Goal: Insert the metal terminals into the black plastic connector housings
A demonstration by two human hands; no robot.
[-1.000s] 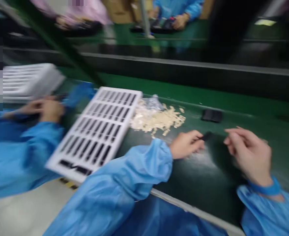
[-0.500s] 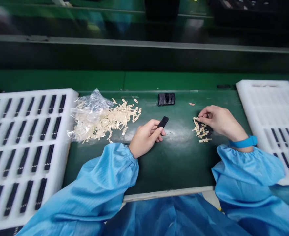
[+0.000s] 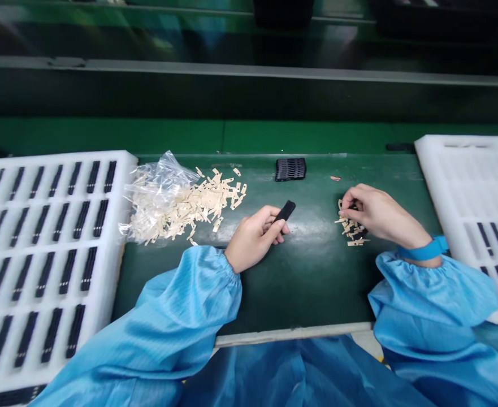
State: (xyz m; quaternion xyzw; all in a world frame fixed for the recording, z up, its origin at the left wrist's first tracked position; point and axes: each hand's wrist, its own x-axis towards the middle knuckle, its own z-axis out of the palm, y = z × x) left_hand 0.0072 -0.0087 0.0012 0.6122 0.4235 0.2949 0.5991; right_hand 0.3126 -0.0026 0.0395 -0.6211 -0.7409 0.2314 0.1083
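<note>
My left hand (image 3: 257, 237) is closed around a flat black strip-shaped part (image 3: 286, 211), whose end sticks out past the thumb toward the upper right. Over a small pile of beige tabs (image 3: 353, 230), my right hand (image 3: 365, 212) has thumb and forefinger pinched together. A beige tab (image 3: 340, 206) shows upright at those fingertips; the grip partly hides it. Something dark lies under the small pile, mostly covered by the hand. Further left spreads a larger heap of the same beige tabs (image 3: 202, 203), partly inside a clear plastic bag (image 3: 164, 181).
A white foam tray (image 3: 124, 169) with black parts in its slots stands at left. Another white tray (image 3: 447, 186) at right holds fewer. A row of black parts (image 3: 290, 169) lies behind my left hand on the green work surface (image 3: 299, 294). A pinkish scrap (image 3: 336, 178) lies nearby.
The whole view has shifted slightly, so things sit a little further right. At my right fingertips a tab now stands more upright. My left hand keeps its hold on the black part.
</note>
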